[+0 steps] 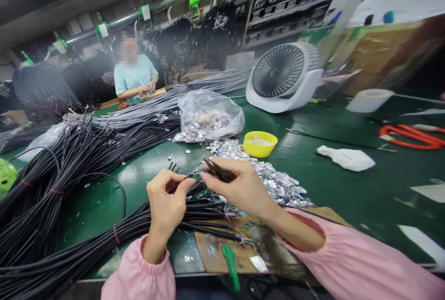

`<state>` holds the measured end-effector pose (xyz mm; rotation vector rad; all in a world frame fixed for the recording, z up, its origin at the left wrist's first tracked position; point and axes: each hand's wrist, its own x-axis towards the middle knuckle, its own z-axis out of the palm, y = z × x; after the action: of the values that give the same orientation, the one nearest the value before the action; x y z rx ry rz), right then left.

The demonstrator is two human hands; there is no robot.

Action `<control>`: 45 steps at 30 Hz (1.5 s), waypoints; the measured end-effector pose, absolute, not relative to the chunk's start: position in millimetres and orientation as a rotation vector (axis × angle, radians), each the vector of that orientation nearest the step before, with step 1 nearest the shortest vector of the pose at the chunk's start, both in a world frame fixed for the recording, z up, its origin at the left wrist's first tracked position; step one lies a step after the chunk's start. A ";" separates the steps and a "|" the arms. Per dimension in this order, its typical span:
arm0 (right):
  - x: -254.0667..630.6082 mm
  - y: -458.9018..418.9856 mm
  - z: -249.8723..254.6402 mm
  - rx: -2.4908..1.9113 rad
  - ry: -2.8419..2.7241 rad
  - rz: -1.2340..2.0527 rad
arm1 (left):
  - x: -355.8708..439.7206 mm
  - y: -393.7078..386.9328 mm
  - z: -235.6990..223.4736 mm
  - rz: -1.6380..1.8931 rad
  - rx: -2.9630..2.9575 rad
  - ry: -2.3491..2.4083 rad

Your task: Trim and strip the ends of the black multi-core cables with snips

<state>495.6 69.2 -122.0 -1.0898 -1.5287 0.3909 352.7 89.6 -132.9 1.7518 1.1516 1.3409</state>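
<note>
My left hand (168,200) is closed, thumb and finger pinching a black cable whose stripped end shows thin coloured wires (195,170). Close beside it, my right hand (243,186) is closed around a dark, slim tool (219,170) with narrow tips; its exact kind is unclear. The right fingertips are at the coloured wires. Below both hands runs a bundle of black cables (135,219), tied with a red band (116,233), its stripped ends fanned over a brown board (212,256). Silver foil scraps (278,181) lie heaped behind my right hand.
A clear plastic bag (212,114), a yellow dish (260,144) and a white fan (283,77) stand beyond the scraps. Large black cable bundles (86,151) cover the left. Orange-handled scissors (413,136) lie right, a green-handled tool (230,265) in front. A co-worker (135,75) is across the table.
</note>
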 end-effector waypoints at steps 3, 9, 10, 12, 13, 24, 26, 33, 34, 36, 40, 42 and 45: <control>496.0 69.3 -123.3 -1.077 -1.594 0.361 | 353.2 89.3 -134.3 1.371 1.784 1.152; 498.8 74.0 -126.5 -1.048 -1.643 0.444 | 348.6 92.9 -133.9 1.259 1.808 1.097; 499.5 75.2 -126.8 -1.012 -1.631 0.534 | 347.0 94.4 -133.1 1.208 1.775 1.071; 500.1 77.7 -126.7 -0.919 -1.581 0.817 | 344.1 97.0 -131.3 1.091 1.712 1.005; 499.9 78.8 -126.2 -0.881 -1.543 0.952 | 343.1 97.7 -130.5 1.043 1.687 0.976; 488.6 76.0 -115.9 -0.924 -1.019 1.445 | 353.4 92.5 -134.4 1.399 1.928 1.100; 488.4 77.4 -117.1 -0.913 -0.960 1.418 | 355.6 93.2 -135.6 1.410 1.934 1.097; 495.5 77.7 -128.2 -1.044 -1.470 0.460 | 361.5 93.7 -136.7 1.375 1.866 1.152; 496.6 77.1 -129.4 -1.021 -1.604 0.227 | 361.0 93.9 -135.6 1.334 1.844 1.171; 497.9 77.3 -130.7 -0.966 -1.774 0.011 | 358.8 94.6 -133.0 1.250 1.829 1.208; 500.9 85.0 -127.7 -1.027 -1.421 0.603 | 353.3 95.8 -130.4 1.208 1.891 1.219; 503.8 89.4 -124.5 -1.023 -1.123 0.831 | 351.7 95.8 -131.1 1.230 1.877 1.201; 505.3 90.3 -120.2 -1.033 -0.982 0.799 | 351.3 95.4 -132.8 1.281 1.822 1.188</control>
<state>505.3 90.3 -120.2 -1.0332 -0.9816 0.7986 351.3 95.4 -132.8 1.8222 1.1876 1.2807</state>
